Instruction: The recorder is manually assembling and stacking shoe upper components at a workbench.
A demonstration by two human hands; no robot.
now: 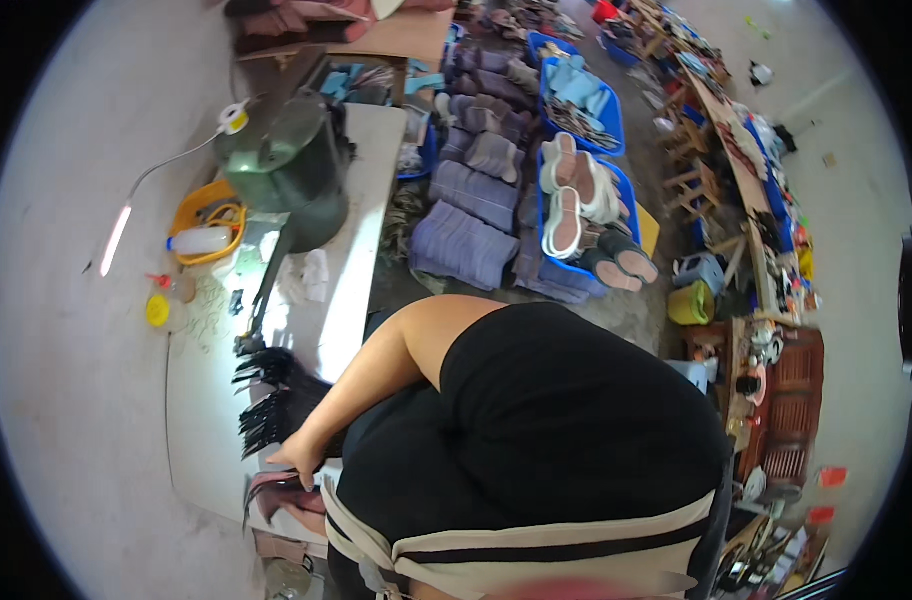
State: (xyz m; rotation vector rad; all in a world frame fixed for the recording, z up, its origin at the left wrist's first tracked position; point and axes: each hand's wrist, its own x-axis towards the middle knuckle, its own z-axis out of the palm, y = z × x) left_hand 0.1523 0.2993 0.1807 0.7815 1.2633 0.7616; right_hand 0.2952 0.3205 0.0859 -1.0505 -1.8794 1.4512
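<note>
My right arm reaches left across the white worktable point(211, 440). My right hand point(298, 455) has its thumb stretched away from the fingers, and its fingertips touch a pinkish-brown, leather-like piece point(276, 490). Only a bit of my left hand point(310, 518) shows below that piece; its fingers are hidden. Right beside my right hand lie black strips with fringed ends point(266, 425), in two bunches. My black sleeve and torso fill the middle of the view.
A dark green machine point(291, 165) stands on the table beside a yellow basket point(208, 222) with a white bottle. Stacked grey-purple pieces point(466, 245) lie on the floor. Nearby, a blue crate point(631, 190) holds white-soled shoes. A long cluttered bench point(736, 150) runs along the right.
</note>
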